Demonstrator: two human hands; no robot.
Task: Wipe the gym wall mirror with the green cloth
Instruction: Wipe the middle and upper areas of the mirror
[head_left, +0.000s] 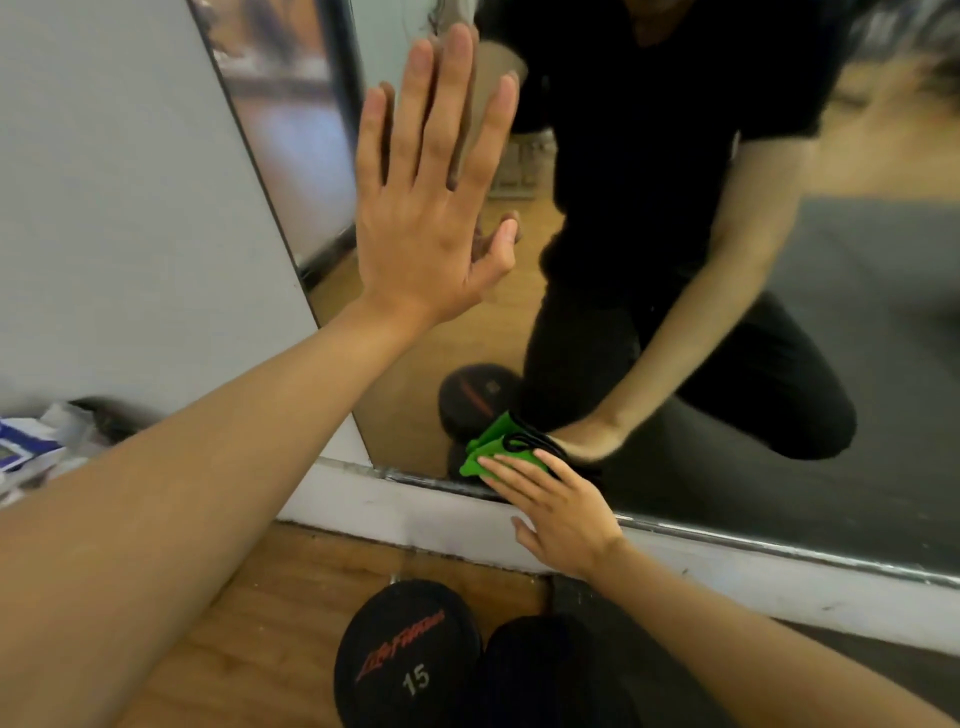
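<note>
The wall mirror (857, 312) fills the upper right, reflecting a person in black clothes. My left hand (426, 208) lies flat against the glass near the mirror's left edge, fingers straight and spread. Low down, my right hand (556, 514) presses the folded green cloth (480, 460) with straight fingers against the glass at the mirror's bottom edge. Only a small corner of the cloth shows beyond my fingertips, doubled by its reflection.
A white baseboard (415, 514) runs under the mirror above the wooden floor (260, 623). A black dumbbell (410, 660) marked 15 lies on the floor just below my right hand. A grey wall (130, 208) stands at the left, with papers (31, 447) at its foot.
</note>
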